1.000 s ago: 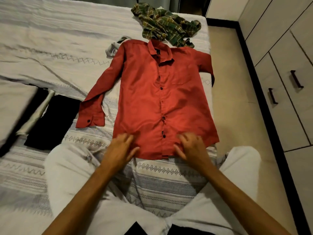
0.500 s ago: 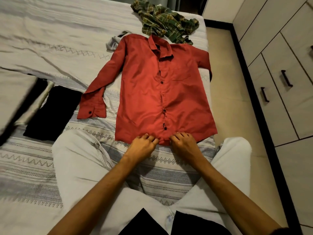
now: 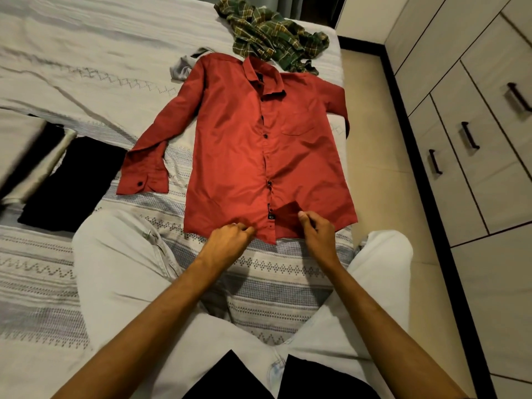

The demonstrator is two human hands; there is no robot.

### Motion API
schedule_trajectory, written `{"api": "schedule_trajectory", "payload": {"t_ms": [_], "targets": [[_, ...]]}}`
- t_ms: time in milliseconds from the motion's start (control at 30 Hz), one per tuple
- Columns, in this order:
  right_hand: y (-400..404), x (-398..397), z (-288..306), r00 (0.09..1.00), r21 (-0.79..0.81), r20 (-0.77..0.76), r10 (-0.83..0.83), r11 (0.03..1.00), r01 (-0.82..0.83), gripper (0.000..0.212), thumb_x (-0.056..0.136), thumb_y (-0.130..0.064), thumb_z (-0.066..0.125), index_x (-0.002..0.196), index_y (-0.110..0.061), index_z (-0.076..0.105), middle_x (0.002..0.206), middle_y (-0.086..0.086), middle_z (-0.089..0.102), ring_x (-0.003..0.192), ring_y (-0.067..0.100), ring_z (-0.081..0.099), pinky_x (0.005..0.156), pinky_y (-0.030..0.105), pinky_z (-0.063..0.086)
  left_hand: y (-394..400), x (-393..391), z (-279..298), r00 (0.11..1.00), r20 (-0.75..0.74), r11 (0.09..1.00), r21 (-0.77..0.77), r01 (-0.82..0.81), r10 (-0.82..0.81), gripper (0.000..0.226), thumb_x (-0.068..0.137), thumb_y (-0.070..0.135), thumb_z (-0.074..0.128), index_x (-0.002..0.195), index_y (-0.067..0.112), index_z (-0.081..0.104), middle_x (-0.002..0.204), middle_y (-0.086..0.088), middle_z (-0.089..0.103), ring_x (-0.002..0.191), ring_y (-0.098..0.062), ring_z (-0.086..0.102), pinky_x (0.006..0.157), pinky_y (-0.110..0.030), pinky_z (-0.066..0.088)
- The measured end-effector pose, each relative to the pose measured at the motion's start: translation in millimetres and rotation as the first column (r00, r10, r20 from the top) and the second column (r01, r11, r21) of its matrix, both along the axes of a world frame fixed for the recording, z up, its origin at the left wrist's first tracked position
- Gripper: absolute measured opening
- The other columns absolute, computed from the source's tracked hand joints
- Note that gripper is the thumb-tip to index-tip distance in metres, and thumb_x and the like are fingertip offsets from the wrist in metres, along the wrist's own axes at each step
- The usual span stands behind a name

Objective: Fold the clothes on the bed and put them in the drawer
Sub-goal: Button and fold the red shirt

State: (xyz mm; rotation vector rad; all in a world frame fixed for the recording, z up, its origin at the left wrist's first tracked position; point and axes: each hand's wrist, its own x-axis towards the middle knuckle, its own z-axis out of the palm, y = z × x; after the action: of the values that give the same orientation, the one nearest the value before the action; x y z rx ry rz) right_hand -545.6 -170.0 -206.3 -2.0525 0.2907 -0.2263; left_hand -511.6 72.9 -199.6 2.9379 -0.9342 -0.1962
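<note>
Red cloth lies flat on the bed (image 3: 86,90): a long-sleeved shirt (image 3: 244,145) spread face up, buttoned down the front, its long axis running from the collar at twelve o'clock to the hem at six, nearest the person kneeling there. One sleeve stretches out toward eight o'clock, cuff flat on the patterned cover; the other drops over the bed's edge at three o'clock.

Both hands are at the hem. The left hand (image 3: 227,243) sits at the hem just left of the button strip, knuckles up and fingers curled, pinching the edge of the cloth. The right hand (image 3: 316,231) is on the other side of the strip, thumb pointing toward twelve, fingers curled round the lower corner of the front panel, which is turned back so that a darker flap shows. The forearms run in from six o'clock and draw together toward the hem, between the person's knees in pale trousers (image 3: 115,269).

Beyond the collar, at twelve o'clock, a green checked shirt (image 3: 270,36) lies crumpled, touching the red one. A scrap of grey cloth (image 3: 180,69) peeks out by the shoulder at eleven. At nine o'clock lies a folded black garment (image 3: 74,180). Across the floor at three o'clock stands a row of drawers (image 3: 472,156) with dark handles.
</note>
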Motion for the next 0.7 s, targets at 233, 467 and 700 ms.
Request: {"api": "schedule_trajectory", "payload": {"t_ms": [233,467,700], "targets": [[0.3,-12.5,-8.0,0.977,-0.368,0.092,0.195,0.918,-0.148,0.017,0.104,-0.022,0.065,0.107,-0.010,0.076,0.089,0.004,0.075,0.073,0.017,0.066,0.063,0.031,0.051,-1.9,-6.5,7.0,0.984,0.128,0.991,-0.049,0.128,-0.121,0.021,0.103,0.035,0.062,0.115,0.020,0.070,0.102,-0.002,0.073,0.091,-0.027,0.073,0.068,-0.037,0.056],[-6.3,-34.9,-32.5,0.893,-0.859,0.132,0.429,0.500,-0.113,0.010,0.095,-0.020,0.067,0.094,-0.014,0.075,0.085,0.005,0.071,0.077,0.026,0.066,0.073,0.038,0.050,-13.8,-10.6,6.2,0.958,0.207,0.977,-0.026,0.210,-0.200,0.014,0.092,0.032,0.078,0.099,0.022,0.072,0.086,0.003,0.071,0.069,-0.020,0.071,0.045,-0.030,0.049],[0.0,-33.3,-34.7,0.856,-0.868,0.181,0.485,0.488,-0.094,0.009,0.097,-0.021,0.068,0.092,-0.015,0.073,0.089,0.004,0.070,0.081,0.026,0.065,0.078,0.040,0.050,-16.1,-11.7,4.8,0.941,0.211,0.962,-0.017,0.273,-0.263,0.027,0.070,0.030,0.095,0.078,0.022,0.070,0.064,0.003,0.064,0.050,-0.019,0.065,0.036,-0.024,0.038]]}}
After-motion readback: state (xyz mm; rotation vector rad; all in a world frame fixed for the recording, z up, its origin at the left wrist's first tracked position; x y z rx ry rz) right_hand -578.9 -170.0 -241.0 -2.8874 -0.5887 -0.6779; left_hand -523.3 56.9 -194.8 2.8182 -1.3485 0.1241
